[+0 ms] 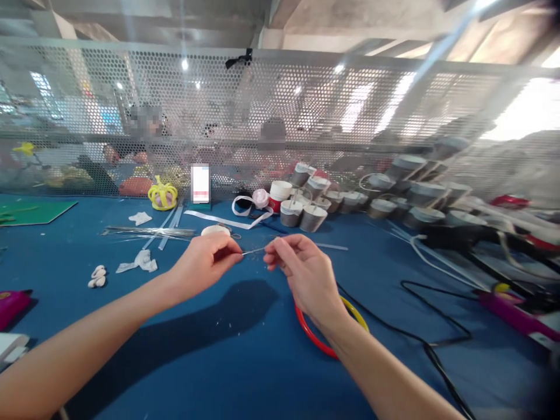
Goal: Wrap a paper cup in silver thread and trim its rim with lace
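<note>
A thin silvery wire (pixel 254 251) runs between my two hands above the blue table. Its left end is pinched in the fingertips of my left hand (pixel 210 259). The fingers of my right hand (pixel 304 271) are closed on the other end. Under my right wrist, a red and yellow ring (pixel 315 337) lies partly hidden. Just behind my left hand sits a round white item (pixel 215 231). A bundle of thin wires (pixel 151 233) is at the left, near clear strips (pixel 170 227) and a crumpled white piece (pixel 139 262).
Small grey buckets (pixel 313 217) line the back right of the blue table (pixel 262 379), before a perforated metal screen (pixel 245 116). A black cable (pixel 394 332) crosses the right side. A yellow woven basket (pixel 163 195), a phone (pixel 200 184) and a green mat (pixel 39 212) are at the back.
</note>
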A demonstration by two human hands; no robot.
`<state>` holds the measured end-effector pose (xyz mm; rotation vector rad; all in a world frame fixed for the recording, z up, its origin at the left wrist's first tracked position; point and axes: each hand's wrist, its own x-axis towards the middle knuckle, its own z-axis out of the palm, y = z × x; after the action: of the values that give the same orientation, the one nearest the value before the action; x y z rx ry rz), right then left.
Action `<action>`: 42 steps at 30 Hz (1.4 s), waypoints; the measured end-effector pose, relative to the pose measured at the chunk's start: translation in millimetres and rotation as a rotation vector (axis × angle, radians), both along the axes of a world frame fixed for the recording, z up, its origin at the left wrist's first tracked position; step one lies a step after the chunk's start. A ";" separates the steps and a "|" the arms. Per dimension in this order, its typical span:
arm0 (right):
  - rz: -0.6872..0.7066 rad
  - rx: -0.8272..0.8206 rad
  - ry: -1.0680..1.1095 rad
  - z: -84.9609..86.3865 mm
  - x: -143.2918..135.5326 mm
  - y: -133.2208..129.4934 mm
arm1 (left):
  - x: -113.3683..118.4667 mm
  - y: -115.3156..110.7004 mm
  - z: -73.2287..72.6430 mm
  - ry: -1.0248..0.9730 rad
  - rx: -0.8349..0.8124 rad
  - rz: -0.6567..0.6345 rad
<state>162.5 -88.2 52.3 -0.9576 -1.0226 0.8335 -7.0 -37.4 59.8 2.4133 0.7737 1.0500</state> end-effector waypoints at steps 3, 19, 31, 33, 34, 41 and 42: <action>-0.002 0.024 0.065 2.2 3.6 1.2 | 1.9 1.7 -0.4 -0.021 -0.334 -0.025; 0.136 -0.068 0.098 7.4 19.5 9.6 | 0.3 6.5 -6.8 -0.148 -0.853 -0.311; 0.034 -0.188 0.418 8.1 49.7 29.1 | -1.8 -5.2 2.1 -0.586 -0.259 -0.284; 0.036 -0.183 0.446 8.5 49.8 30.1 | -2.3 -6.3 3.4 -0.631 -0.231 -0.269; 0.038 -0.176 0.449 8.6 50.6 30.7 | -2.6 -6.0 3.3 -0.647 -0.240 -0.269; 0.031 -0.107 0.419 6.0 55.7 31.9 | -0.5 -0.5 -0.1 -0.845 -0.312 -0.306; 0.025 -0.104 0.416 5.1 56.2 32.1 | 0.1 0.4 0.2 -0.878 -0.329 -0.289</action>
<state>218.7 -56.1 57.4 -0.8137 -0.6381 1.0629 -7.0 -37.1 60.0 1.4874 0.2442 1.5219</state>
